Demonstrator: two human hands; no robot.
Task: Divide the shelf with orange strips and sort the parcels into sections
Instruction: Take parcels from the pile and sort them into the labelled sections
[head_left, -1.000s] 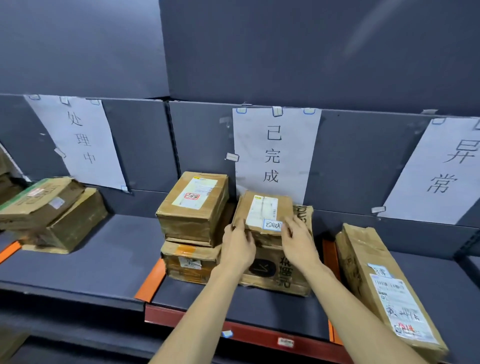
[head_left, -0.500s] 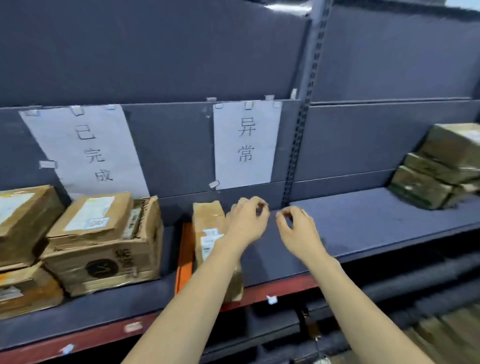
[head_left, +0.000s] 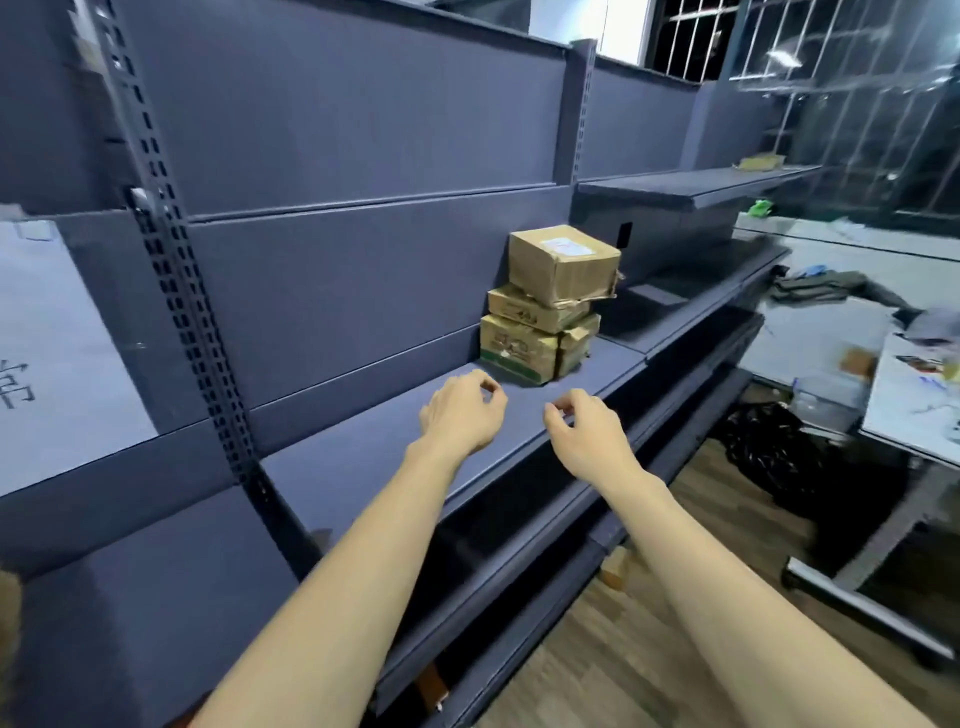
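A stack of brown cardboard parcels stands on the dark blue shelf, against its back panel. The top parcel sits tilted and carries a white label. My left hand and my right hand hover side by side above the shelf board, a short way in front of the stack. Both hands are empty, with the fingers loosely curled and not touching the parcels. No orange strip shows in this view.
A white paper sign hangs on the back panel at far left, beside a perforated upright. To the right lie a higher shelf, a white table with clutter, a black bag on the wooden floor and barred windows.
The view has swung right, away from the labelled sections. My hands let go of the small parcel they held on the middle pile and now reach empty toward another stack further along.
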